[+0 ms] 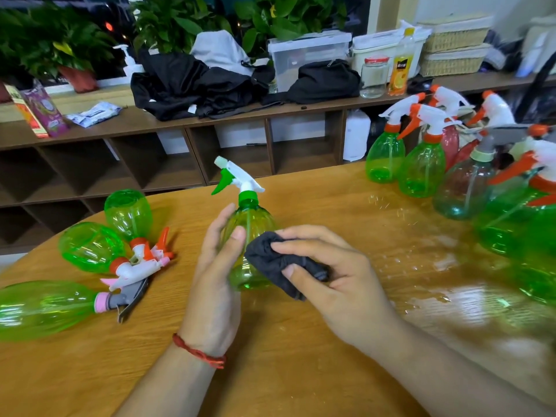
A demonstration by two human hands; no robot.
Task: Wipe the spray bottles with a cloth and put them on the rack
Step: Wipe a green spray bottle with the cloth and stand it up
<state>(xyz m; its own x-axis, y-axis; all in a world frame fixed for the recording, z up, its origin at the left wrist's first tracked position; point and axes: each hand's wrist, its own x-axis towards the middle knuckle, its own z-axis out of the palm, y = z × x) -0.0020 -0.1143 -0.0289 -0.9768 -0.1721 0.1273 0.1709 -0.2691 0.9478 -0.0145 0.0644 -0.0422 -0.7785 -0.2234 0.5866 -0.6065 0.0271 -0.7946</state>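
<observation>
Wooden table (301, 350) is bearing a clear green spray bottle (251, 219). The left hand (216, 281) is gripping it while the right hand (340, 284) is clutching a dark cloth (270, 260) against it. Three bottles (90, 246) are lying left, and upright bottles (421, 170) are crowding far right.

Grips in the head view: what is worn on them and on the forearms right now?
The left grip and right grip are ungloved, with no rings showing. A thin red braided cord bracelet circles the left wrist. Both forearms are bare; no sleeves or watch in view.

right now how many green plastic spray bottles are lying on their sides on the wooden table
3, all at the left: back green bottle, middle green bottle, nearest green bottle by the picture's edge. Blur at the right may hide more.
</observation>
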